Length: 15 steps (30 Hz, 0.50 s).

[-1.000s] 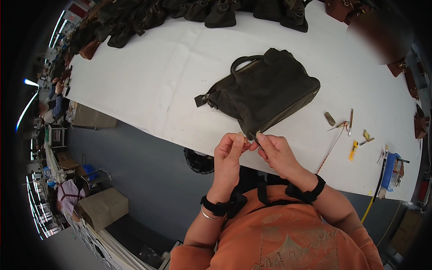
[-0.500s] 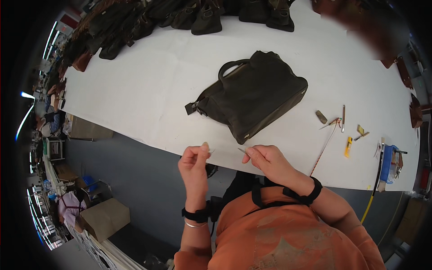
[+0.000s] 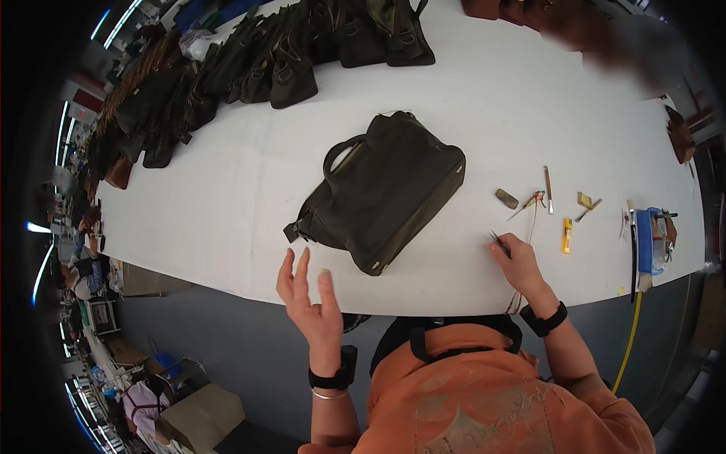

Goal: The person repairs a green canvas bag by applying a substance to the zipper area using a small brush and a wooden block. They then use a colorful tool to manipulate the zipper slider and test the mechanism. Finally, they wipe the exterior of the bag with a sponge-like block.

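Observation:
A dark olive-brown handbag [image 3: 393, 189] lies on its side on the white table, its handle toward the upper left. My left hand [image 3: 311, 306] is raised by the table's front edge, below the bag's strap end, with fingers spread and nothing visible in them. Farther right, my right hand [image 3: 518, 263] is closed around a small two-pointed metal tool [image 3: 498, 242], its tips toward the upper left; whether it is tweezers or snips I cannot tell. That hand is over the table, below the loose tools and apart from the bag.
Above my right hand lie a grey-brown block [image 3: 507, 199], an awl-like tool [image 3: 527, 204], a thin brush [image 3: 548, 189] and a yellow tube [image 3: 566, 235]. A blue tray [image 3: 649, 240] of tools stands at the right. Dark bags [image 3: 291, 76] line the back; brown leather pieces [image 3: 681, 136] lie at far right.
My hands were close together by the front edge, each pinching. My left hand has opened its fingers; my right hand has moved right with the metal tool. The whole view has shifted.

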Each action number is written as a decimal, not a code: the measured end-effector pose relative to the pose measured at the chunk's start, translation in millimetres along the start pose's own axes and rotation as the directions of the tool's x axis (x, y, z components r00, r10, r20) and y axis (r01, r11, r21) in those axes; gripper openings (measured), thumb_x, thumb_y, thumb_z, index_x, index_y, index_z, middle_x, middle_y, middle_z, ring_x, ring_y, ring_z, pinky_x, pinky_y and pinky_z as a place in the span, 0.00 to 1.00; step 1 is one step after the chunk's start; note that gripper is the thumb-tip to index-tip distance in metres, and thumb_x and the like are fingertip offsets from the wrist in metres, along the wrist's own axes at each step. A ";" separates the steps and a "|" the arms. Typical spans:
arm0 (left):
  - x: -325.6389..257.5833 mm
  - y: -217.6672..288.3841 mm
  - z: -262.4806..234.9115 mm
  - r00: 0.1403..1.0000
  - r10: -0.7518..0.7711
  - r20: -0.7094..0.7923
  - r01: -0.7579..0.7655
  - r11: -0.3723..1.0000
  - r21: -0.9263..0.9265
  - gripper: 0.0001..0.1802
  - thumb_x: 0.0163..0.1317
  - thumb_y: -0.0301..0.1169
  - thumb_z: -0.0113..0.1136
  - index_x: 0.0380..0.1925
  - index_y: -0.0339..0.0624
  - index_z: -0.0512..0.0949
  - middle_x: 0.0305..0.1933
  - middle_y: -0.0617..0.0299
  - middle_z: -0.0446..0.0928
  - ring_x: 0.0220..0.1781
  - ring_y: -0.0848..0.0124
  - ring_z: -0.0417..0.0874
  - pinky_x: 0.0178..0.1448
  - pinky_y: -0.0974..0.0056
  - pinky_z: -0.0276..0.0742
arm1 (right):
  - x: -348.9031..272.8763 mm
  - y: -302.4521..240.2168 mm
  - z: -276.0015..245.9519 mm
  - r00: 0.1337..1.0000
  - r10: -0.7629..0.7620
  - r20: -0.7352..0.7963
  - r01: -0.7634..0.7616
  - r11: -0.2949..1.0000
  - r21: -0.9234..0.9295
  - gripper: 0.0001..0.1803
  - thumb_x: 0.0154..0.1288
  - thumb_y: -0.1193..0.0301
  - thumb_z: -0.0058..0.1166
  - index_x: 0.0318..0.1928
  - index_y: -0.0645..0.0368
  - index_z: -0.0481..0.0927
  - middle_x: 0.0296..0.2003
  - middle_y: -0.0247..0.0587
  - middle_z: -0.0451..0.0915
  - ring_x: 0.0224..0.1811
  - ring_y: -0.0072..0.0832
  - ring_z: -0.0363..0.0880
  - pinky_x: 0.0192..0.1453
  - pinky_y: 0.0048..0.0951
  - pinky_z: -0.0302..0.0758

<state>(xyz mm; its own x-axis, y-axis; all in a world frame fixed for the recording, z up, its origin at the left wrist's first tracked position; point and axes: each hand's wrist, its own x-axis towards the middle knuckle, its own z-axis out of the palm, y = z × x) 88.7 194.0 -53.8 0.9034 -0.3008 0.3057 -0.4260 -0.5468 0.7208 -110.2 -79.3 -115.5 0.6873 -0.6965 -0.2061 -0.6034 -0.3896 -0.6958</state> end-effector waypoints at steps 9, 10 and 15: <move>9.9 9.4 60.4 0.948 0.267 0.172 -0.253 0.962 -0.102 0.13 0.59 0.23 0.63 0.45 0.37 0.82 0.55 0.54 0.79 0.67 0.52 0.69 0.67 0.56 0.67 | -1.0 20.9 -19.2 0.988 0.028 -0.150 -0.051 0.987 -0.152 0.14 0.63 0.69 0.58 0.43 0.67 0.77 0.38 0.55 0.78 0.38 0.47 0.77 0.42 0.40 0.74; 10.4 5.3 61.9 0.951 0.259 0.170 -0.242 0.964 -0.111 0.12 0.58 0.24 0.65 0.43 0.37 0.82 0.52 0.56 0.80 0.66 0.53 0.71 0.66 0.56 0.68 | -0.2 21.4 -20.9 0.978 -0.059 -0.201 0.015 0.976 -0.217 0.15 0.63 0.69 0.58 0.45 0.67 0.77 0.39 0.54 0.77 0.39 0.47 0.76 0.43 0.39 0.74; 26.5 9.8 48.5 0.973 0.159 0.166 -0.116 0.963 -0.244 0.05 0.64 0.22 0.57 0.37 0.33 0.81 0.44 0.52 0.83 0.60 0.54 0.78 0.62 0.59 0.71 | 19.0 -19.8 -38.9 0.965 -0.168 -0.201 0.159 0.985 -0.059 0.19 0.63 0.68 0.59 0.52 0.64 0.77 0.45 0.50 0.77 0.46 0.43 0.75 0.49 0.37 0.74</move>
<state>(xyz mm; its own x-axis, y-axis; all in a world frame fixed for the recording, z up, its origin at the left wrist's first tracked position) 106.1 142.8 -68.7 0.8032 -0.5091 0.3093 -0.5028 -0.3011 0.8102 -100.9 -108.3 -78.9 0.6835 -0.7278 0.0562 -0.5092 -0.5305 -0.6777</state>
